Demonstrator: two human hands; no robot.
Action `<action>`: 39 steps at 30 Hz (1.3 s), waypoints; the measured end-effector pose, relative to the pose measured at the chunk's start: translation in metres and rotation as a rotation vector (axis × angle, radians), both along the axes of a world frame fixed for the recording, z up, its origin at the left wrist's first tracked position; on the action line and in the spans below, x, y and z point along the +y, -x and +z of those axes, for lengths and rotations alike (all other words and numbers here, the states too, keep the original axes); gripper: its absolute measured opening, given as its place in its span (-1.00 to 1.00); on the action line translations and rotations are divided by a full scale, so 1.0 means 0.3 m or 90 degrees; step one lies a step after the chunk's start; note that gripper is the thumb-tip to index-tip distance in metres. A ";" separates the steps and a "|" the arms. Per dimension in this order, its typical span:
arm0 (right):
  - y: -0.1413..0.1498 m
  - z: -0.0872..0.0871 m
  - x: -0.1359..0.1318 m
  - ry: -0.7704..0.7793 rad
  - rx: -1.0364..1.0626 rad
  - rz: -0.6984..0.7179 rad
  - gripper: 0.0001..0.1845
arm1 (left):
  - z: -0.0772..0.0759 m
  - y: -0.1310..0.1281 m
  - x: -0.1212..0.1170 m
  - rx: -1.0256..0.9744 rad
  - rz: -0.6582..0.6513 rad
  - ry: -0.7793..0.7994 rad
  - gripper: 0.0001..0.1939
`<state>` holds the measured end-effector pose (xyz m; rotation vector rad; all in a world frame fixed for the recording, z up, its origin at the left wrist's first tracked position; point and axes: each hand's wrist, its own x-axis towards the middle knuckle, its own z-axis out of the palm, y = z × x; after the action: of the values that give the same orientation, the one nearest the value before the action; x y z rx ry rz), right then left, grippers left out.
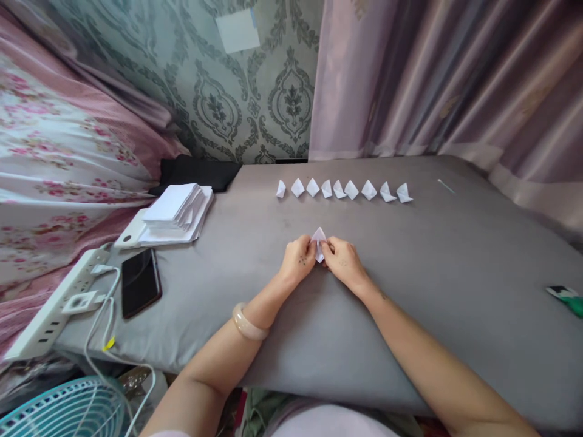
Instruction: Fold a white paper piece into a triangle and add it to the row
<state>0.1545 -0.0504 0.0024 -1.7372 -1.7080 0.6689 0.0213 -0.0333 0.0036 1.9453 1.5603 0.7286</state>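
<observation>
Between my two hands is a small folded white paper (320, 235), diamond-shaped with a crease down its middle. My left hand (299, 257) pinches its left side, and my right hand (341, 258) pinches the right side. Both thumbs press on the front of the paper; the other fingertips are mostly hidden behind it. Beyond the hands stands a row of several folded white paper pieces (350, 190), pointed at the top, some turned at different angles.
A stack of white paper (170, 203) lies at the left, near a black folded item (200, 174). Closer in are a phone (141, 283), a power strip (57, 309) with white cables, and a blue fan (68, 406). A cotton swab (446, 186) and a green item (569, 298) lie right.
</observation>
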 end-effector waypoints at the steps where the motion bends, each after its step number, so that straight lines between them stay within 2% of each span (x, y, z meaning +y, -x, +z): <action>1: 0.000 0.002 0.000 0.003 -0.010 -0.003 -0.70 | -0.001 0.001 0.000 0.001 -0.005 0.000 -0.74; 4: 0.000 0.009 -0.002 0.014 -0.022 -0.006 -0.69 | 0.000 0.003 -0.003 0.003 -0.005 -0.012 -0.74; 6: -0.001 0.011 -0.002 0.015 -0.015 -0.005 -0.70 | 0.007 0.004 -0.002 -0.042 0.003 0.008 -0.76; 11: -0.006 0.004 0.001 0.005 0.014 0.003 -0.71 | 0.029 0.013 0.021 -0.306 0.033 0.273 -0.83; 14: -0.006 0.001 0.001 -0.001 0.004 0.017 -0.71 | 0.033 0.020 0.037 -0.380 0.049 0.359 -0.92; 17: -0.006 0.004 -0.001 -0.005 -0.007 0.025 -0.71 | 0.030 0.025 0.043 -0.437 0.025 0.410 -0.97; 20: -0.007 0.008 -0.003 -0.011 -0.003 0.029 -0.71 | 0.024 0.024 0.042 -0.435 0.015 0.408 -0.97; 26: -0.014 0.011 -0.002 -0.036 -0.015 0.011 -0.70 | 0.014 0.012 0.035 -0.370 0.026 0.323 -0.97; 30: -0.019 0.021 0.003 -0.017 -0.014 0.011 -0.71 | 0.019 0.011 0.030 -0.399 -0.012 0.341 -0.94; 32: -0.021 0.029 0.005 0.023 0.032 0.009 -0.70 | 0.025 0.010 0.030 -0.443 -0.011 0.356 -0.94; 36: -0.021 0.038 0.007 0.121 0.199 -0.027 -0.57 | 0.033 0.006 0.034 -0.507 0.071 0.306 -0.93; 39: -0.009 0.027 0.007 0.149 0.275 -0.021 -0.64 | 0.028 0.005 0.039 -0.518 0.111 0.277 -0.93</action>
<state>0.1572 -0.0484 0.0106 -1.6173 -1.3414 1.1719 0.0198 -0.0217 0.0121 1.0046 1.2260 0.9879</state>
